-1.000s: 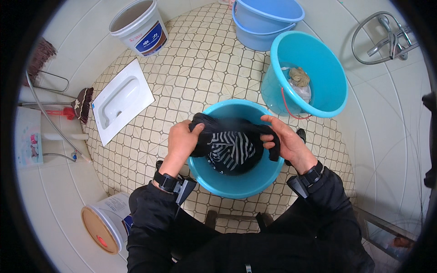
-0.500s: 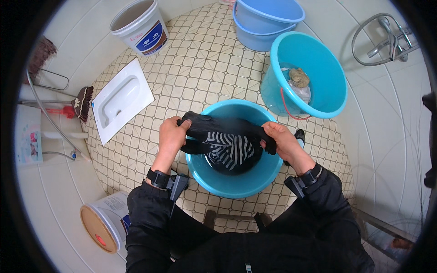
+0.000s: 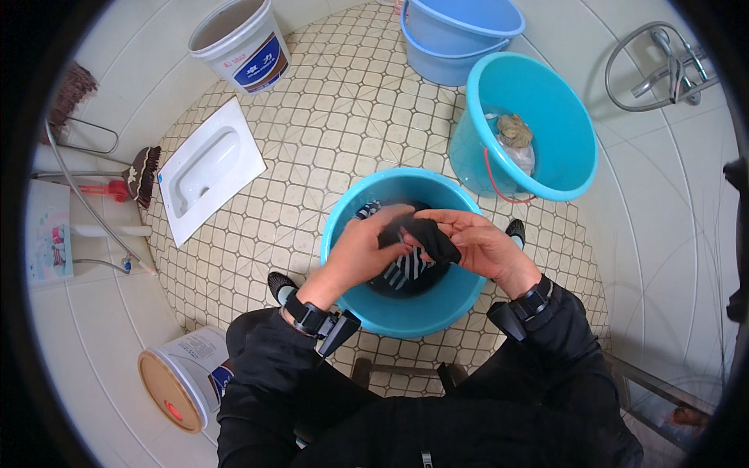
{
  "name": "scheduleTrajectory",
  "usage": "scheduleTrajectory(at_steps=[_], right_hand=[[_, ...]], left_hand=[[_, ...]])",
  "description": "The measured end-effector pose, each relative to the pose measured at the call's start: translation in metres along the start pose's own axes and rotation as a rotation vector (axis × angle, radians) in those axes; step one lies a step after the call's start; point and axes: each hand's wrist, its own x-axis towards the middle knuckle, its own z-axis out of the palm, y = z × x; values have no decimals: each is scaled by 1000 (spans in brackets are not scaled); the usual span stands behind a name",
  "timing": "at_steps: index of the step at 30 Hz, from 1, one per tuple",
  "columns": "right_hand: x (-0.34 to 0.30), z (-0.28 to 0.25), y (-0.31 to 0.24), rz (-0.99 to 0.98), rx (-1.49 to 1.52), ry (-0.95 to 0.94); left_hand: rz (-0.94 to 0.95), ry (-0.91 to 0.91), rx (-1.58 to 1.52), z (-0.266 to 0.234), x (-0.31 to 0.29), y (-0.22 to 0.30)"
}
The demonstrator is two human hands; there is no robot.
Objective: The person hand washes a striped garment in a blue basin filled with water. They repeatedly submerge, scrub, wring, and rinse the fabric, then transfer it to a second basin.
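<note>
I saw left hand [image 3: 360, 251] and right hand [image 3: 488, 251] nearly closed on striped black garment [image 3: 411, 267], partly in teal basin [image 3: 402, 324] — held fold [image 3: 438, 240] slanted lower-right, overall long axis unclear to me.

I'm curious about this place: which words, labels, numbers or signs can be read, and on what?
Open white plastic bucket, blue label: large pale characters, legible but not copied here; smaller print too small.
White plastic bucket with round tan lid: print too small and blurred.
Round turquoise plastic basin, striped black cloth: no lettering visible.
</note>
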Motion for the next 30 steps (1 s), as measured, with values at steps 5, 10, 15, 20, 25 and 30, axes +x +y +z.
scheduleTrajectory(at_steps=[5, 10, 15, 20, 25, 30], right_hand=[[5, -1, 14, -7, -40, 96], [10, -7, 23, 196, -250, 179], [17, -8, 23, -1, -299, 338], [21, -5, 21, -189, -296, 263], [23, -6, 18, -217, -205, 377], [24, -6, 18, -207, -301, 382]], left_hand=[[70, 63, 36, 3, -3, 5], [16, 68, -7, 12, -6, -1], [-369, 61, -542, 17, -4, -7], [-457, 118, -788, 16, -3, -6], [-459, 191, -857, 11, -3, -2], [-497, -46, -747, 13, 0, 1]])
